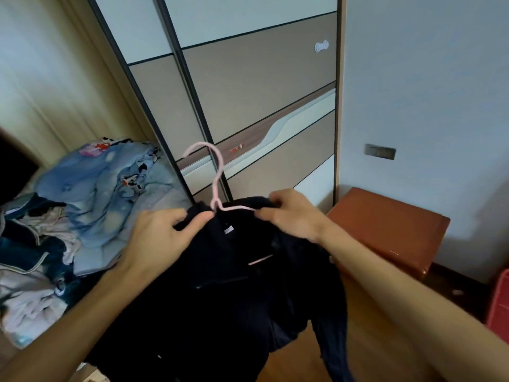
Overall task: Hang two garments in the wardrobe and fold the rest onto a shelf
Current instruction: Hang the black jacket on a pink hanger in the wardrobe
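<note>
Head view: left hand (162, 235) and right hand (292, 213) pinching dark jacket (234, 285) collar either side of pink hanger (214, 183) neck; seat shoulders evenly, wardrobe (248, 92) doors shut just beyond hook

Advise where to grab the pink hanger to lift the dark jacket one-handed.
Take the pink hanger by its neck, just below the hook, coming from above. That part stands upright and bare over the collar. Its arms are mostly tucked inside the dark jacket, where the left hand and right hand pinch the shoulders.
</note>
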